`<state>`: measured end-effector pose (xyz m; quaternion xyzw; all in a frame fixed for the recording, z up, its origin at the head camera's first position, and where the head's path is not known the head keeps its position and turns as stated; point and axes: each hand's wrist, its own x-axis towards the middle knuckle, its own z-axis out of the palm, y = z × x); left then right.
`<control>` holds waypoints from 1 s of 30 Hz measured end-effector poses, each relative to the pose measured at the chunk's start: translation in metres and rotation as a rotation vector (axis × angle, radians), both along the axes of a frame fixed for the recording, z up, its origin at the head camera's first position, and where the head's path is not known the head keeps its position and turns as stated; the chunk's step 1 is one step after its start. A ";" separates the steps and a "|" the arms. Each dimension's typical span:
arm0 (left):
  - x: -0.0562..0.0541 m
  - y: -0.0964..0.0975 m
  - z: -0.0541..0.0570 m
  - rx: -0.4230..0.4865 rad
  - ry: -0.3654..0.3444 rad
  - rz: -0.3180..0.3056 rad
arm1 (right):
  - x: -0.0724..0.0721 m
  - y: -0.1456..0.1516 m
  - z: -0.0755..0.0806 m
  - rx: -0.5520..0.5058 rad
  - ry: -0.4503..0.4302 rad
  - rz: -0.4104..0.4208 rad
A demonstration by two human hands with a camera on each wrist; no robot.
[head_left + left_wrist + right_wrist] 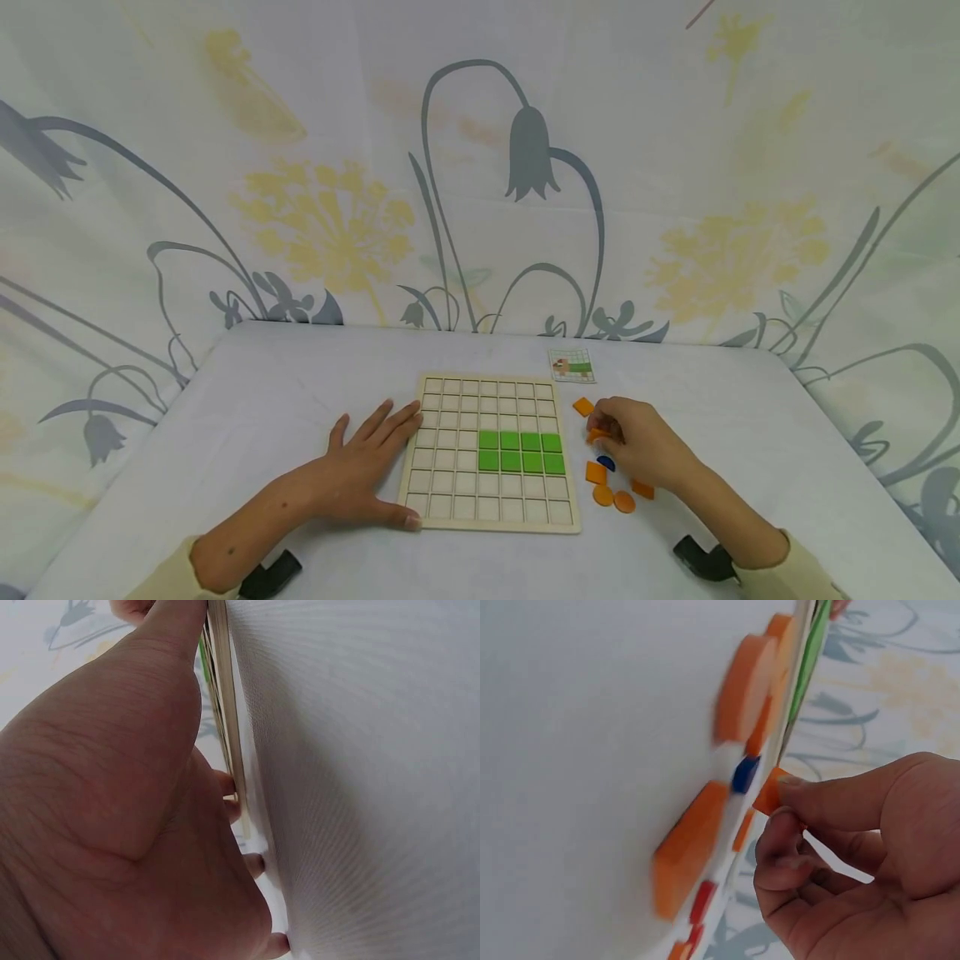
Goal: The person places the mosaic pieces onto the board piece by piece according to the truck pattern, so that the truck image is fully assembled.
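Observation:
A pale wooden grid board (pixel 442 507) lies on the white table, with two rows of green square tiles (pixel 510 460) in its right half. Along its left edge my left hand (pixel 360 479) rests with fingers spread, thumb near the lower corner and fingertips touching the rim. To the right of the board, my right hand (pixel 645 442) pinches a small orange tile (pixel 769 795) between thumb and forefinger, just above the table. Around that hand lie a dark blue half-round piece (pixel 606 462), an orange square (pixel 596 472), orange discs (pixel 624 502) and another orange piece (pixel 643 489).
A small picture card (pixel 572 367) lies beyond the board's upper right corner. An orange tile (pixel 582 407) sits beside the board. Small red pieces (pixel 703 902) show in the right wrist view. A flower-printed cloth (pixel 480 208) hangs behind the table.

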<state>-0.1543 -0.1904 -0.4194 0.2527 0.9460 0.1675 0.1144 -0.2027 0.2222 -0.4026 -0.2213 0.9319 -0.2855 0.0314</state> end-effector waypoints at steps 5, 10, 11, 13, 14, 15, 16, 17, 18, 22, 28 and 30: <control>0.001 -0.001 0.001 -0.001 -0.006 0.002 | 0.007 -0.019 0.006 -0.069 0.027 0.068; 0.001 -0.002 0.002 -0.001 -0.012 0.003 | 0.011 -0.045 0.008 -0.110 0.016 0.158; 0.001 -0.002 0.002 -0.001 -0.014 0.001 | 0.011 -0.050 0.008 -0.111 0.011 0.172; 0.001 -0.002 0.002 0.000 -0.020 -0.002 | 0.012 -0.061 0.008 -0.112 0.003 0.199; 0.000 -0.002 0.002 0.001 -0.021 -0.004 | 0.013 -0.066 0.008 -0.116 0.000 0.213; 0.000 -0.002 0.001 0.001 -0.022 -0.007 | 0.013 -0.071 0.007 -0.120 -0.003 0.225; 0.000 -0.002 0.001 0.001 -0.024 -0.010 | 0.013 -0.077 0.007 -0.123 -0.009 0.233; 0.000 -0.001 0.001 0.002 -0.025 -0.012 | 0.013 -0.082 0.007 -0.125 -0.016 0.238; 0.000 -0.002 0.001 0.002 -0.027 -0.013 | 0.013 -0.087 0.006 -0.127 -0.017 0.248; 0.001 -0.002 0.000 0.002 -0.032 -0.008 | 0.009 -0.105 0.003 -0.128 -0.027 0.271; 0.003 0.002 0.000 0.006 -0.042 0.004 | 0.004 -0.125 0.001 -0.115 -0.008 0.267; 0.004 0.004 0.000 0.001 -0.045 0.011 | 0.003 -0.129 0.001 -0.105 -0.003 0.262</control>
